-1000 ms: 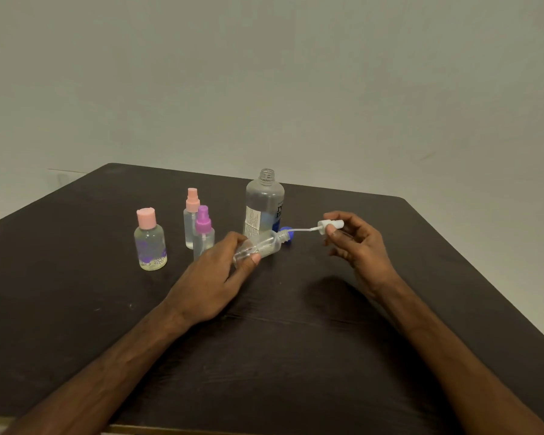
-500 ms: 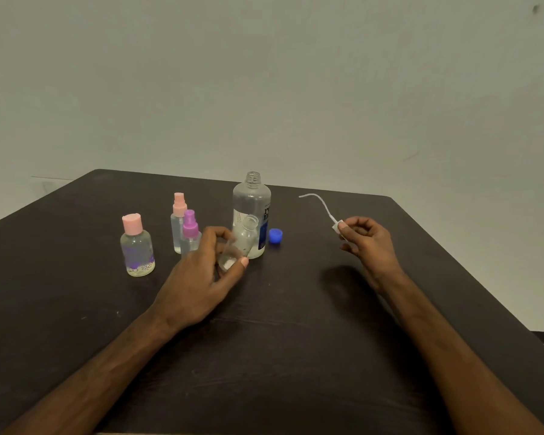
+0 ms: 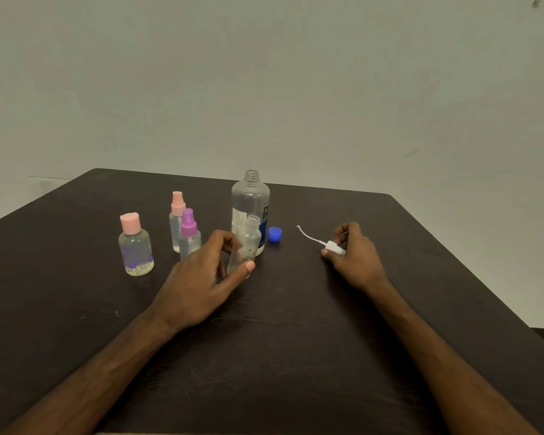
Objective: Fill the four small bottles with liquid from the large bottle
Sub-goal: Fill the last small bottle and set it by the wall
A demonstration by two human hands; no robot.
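The large bottle [image 3: 250, 198], clear with a white and blue label, stands upright and uncapped just above the centre of the frame, on a dark table [image 3: 296, 356]. Its blue cap [image 3: 274, 234] lies on the table just to its right.

Directly in front of it is a small clear bottle [image 3: 249, 238] with an open neck, tilted slightly. The left hand [image 3: 201, 277] reaches in from the lower left and grips this bottle near its base, with the thumb on the near side and the fingers curled round the far side.

Right of centre, the right hand [image 3: 357, 260] rests low over the table with its fingers curled, pinching a white spray pump [image 3: 333, 248]. The pump's thin white tube [image 3: 307, 235] points up and left, towards the blue cap but well apart from it.

Three more small bottles stand upright left of centre, all closed. A spray bottle with a purple top [image 3: 189, 235] is nearest the left hand. Just behind it is a spray bottle with a pink top [image 3: 177, 219]. Further left stands a rounder bottle with a pink cap [image 3: 135, 248] and purple flower print.

A plain pale wall [image 3: 264, 89] fills the upper half of the frame.
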